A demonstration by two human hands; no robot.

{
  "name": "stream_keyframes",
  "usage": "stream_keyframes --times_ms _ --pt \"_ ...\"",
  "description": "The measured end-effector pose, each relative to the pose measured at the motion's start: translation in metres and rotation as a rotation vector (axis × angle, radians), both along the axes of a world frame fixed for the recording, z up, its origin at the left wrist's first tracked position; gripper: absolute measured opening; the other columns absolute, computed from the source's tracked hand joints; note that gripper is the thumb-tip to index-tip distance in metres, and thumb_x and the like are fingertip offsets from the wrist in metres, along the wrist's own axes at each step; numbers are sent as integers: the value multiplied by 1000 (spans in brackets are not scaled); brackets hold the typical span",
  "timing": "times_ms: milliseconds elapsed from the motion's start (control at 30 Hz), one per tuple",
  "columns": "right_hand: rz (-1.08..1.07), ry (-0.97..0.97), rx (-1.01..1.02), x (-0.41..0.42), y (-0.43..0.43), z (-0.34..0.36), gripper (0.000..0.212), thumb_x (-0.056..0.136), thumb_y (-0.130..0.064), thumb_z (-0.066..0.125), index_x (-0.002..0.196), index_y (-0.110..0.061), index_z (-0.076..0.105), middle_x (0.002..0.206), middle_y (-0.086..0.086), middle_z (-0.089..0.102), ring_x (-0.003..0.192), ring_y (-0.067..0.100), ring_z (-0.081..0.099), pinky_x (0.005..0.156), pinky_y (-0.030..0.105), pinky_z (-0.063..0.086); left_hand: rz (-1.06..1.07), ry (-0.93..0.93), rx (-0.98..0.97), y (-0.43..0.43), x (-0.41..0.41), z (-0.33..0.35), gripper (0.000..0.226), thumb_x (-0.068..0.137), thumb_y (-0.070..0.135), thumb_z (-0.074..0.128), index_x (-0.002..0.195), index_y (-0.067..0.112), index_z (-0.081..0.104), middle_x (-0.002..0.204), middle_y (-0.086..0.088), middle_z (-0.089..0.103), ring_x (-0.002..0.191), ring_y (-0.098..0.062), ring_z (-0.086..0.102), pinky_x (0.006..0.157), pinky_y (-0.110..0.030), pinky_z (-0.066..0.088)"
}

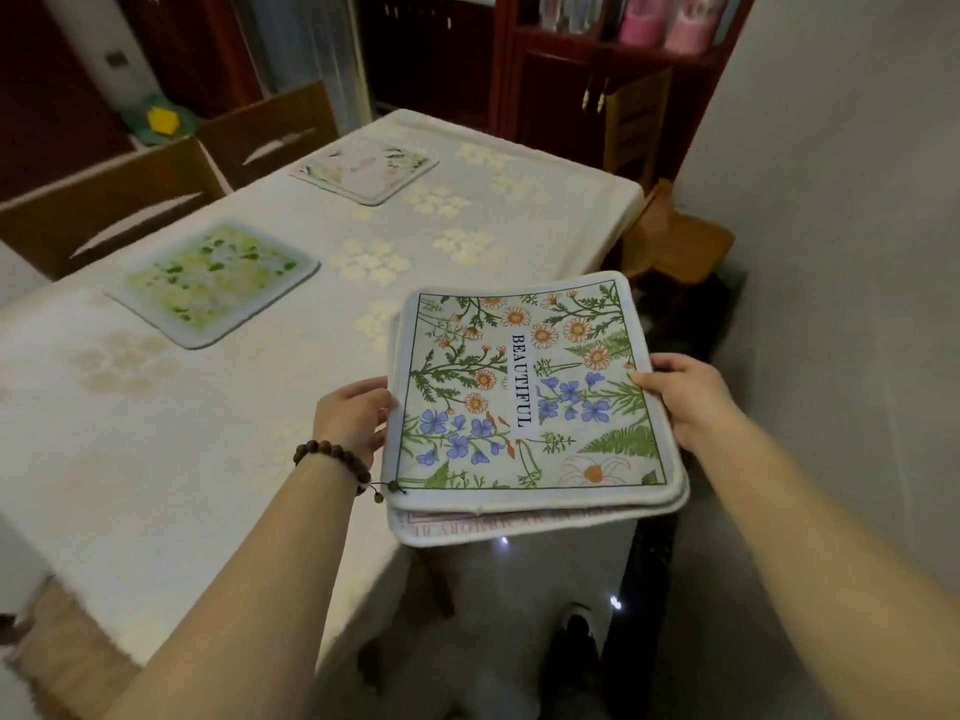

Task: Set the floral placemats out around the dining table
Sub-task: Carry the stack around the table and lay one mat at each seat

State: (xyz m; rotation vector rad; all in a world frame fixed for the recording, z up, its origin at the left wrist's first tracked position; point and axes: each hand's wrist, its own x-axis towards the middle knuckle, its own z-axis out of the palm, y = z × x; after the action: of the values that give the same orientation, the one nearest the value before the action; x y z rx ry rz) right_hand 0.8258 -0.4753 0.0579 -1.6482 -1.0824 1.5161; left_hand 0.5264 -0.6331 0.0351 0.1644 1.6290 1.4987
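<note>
Head view, left to right: bench (171, 433) bearing two laid placemats, one green (210, 283), one pale (363, 168). Left hand (350, 415) and right hand (685, 397) grasp opposite edges of a stack (535, 407) of about three placemats over the bench corner; top reads "BEAUTIFUL".

2 wooden chairs (156, 168) stand beside a dark red cabinet (587, 90), its shelf holding pink containers (660, 20).

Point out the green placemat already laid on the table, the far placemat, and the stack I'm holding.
green placemat (213, 283), head view, on its printed middle.
far placemat (363, 168), head view, on its pale centre.
stack of placemats (524, 387), head view, on the top mat's BEAUTIFUL label.
</note>
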Motion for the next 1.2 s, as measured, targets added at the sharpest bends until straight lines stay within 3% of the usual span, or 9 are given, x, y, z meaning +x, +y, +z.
stream_keyframes --times_ms 233,367,567,700,800,900,1000,1100,1200 --pt "373 -17 19 -109 121 -1 21 82 2 66 91 -16 62 95 17 71 72 32 73 62 47 59 360 -44 14 25 -29 -15 24 79 -9 53 92 5 68 85 -11 72 74 -24 67 60 -33 55" --pt "593 -33 26 -167 170 3 26 82 3 66 103 -10 62 92 18 71 68 32 73 54 42 59 572 -42 11 40 -30 -15 26 79 -10 53 86 9 69 82 -9 72 74 -23 68 60 -32 54" --pt "821 -50 51 -234 204 -10 22 78 2 70 96 -10 66 87 17 71 67 30 70 57 37 57 808 -30 -24 43 -21 -21 26 79 -9 54 86 12 69 78 -4 74 64 -16 71 52 -29 56" --pt "899 -86 49 -274 205 -34 22 76 0 71 94 -13 68 91 18 72 74 34 71 68 48 60 928 -17 -61 40 -22 -29 31 79 -10 52 87 16 68 78 -5 74 62 -16 71 50 -28 55" --pt "943 -108 35 -298 202 -55 22 75 -2 72 91 -16 68 93 17 72 75 34 71 70 50 60 989 -11 -138 38 -30 -41 37 77 -8 52 101 18 62 84 -9 71 72 -23 69 64 -39 59" --pt "973 -150 23 -311 198 -77 21 75 -5 72 91 -17 68 94 16 72 76 33 71 71 49 60 1020 -9 -244 32 -37 -55 39 73 -4 55 95 28 59 86 -9 68 80 -26 67 75 -47 59" --pt "995 -209 22 -317 197 -95 20 75 -8 73 91 -20 67 94 14 72 78 33 71 74 48 60 996 -4 -320 31 -45 -71 36 73 -5 56 91 26 59 85 -10 69 80 -28 66 80 -52 57" --pt "1006 -267 35 -319 197 -111 21 76 -10 73 93 -21 67 91 10 72 78 30 70 77 45 59 958 29 -415 38 -49 -85 30 75 -4 57 88 23 60 90 -11 69 85 -29 66 83 -48 56" --pt "1018 -304 62 -316 197 -125 18 78 -13 73 91 -22 65 86 2 69 73 21 67 65 33 56 915 84 -529 48 -51 -98 25 77 -1 59 87 21 61 92 -9 69 87 -27 65 82 -41 55"
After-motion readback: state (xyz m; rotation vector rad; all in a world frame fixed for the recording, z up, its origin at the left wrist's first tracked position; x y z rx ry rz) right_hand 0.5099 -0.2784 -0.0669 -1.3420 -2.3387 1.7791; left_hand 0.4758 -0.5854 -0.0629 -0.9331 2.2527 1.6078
